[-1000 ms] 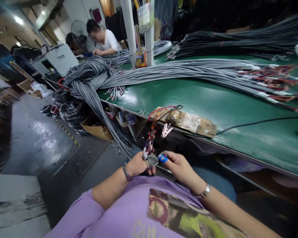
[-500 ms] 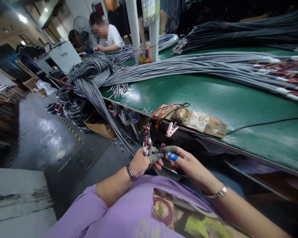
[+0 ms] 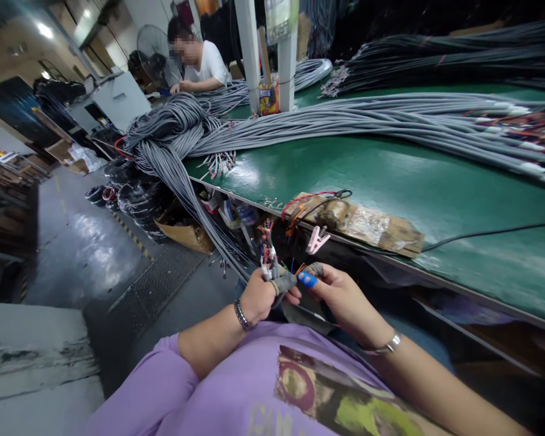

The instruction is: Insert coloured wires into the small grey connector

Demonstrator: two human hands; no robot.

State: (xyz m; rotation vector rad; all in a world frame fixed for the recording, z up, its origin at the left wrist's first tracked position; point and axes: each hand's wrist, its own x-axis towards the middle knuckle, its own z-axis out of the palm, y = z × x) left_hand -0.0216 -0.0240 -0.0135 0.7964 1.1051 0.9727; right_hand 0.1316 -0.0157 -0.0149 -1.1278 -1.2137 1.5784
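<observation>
My left hand (image 3: 266, 293), with grey finger covers, is closed around a bunch of cable ends (image 3: 267, 251). Their thin coloured wires and white sleeves stick up above the fist. My right hand (image 3: 338, 293) has a blue cover on the thumb and a grey one on the forefinger. Thumb and forefinger pinch fine coloured wires (image 3: 300, 267) just beside the left fingertips. Grey cables (image 3: 195, 206) hang off the bench edge towards my left hand. A pink clip (image 3: 317, 240) sits at the bench edge just beyond the hands.
Long grey cable bundles (image 3: 345, 121) lie across the green bench (image 3: 272, 166). A taped wooden block (image 3: 367, 227) with a black cord rests at its front edge. A co-worker (image 3: 204, 63) handles cables at the far left, past white posts (image 3: 287, 72). An open carton (image 3: 184, 230) stands below.
My right hand has moved slightly left, closer to the left fingertips, and now pinches spread coloured wires. The left hand stays around the cable ends. The view has shifted a little.
</observation>
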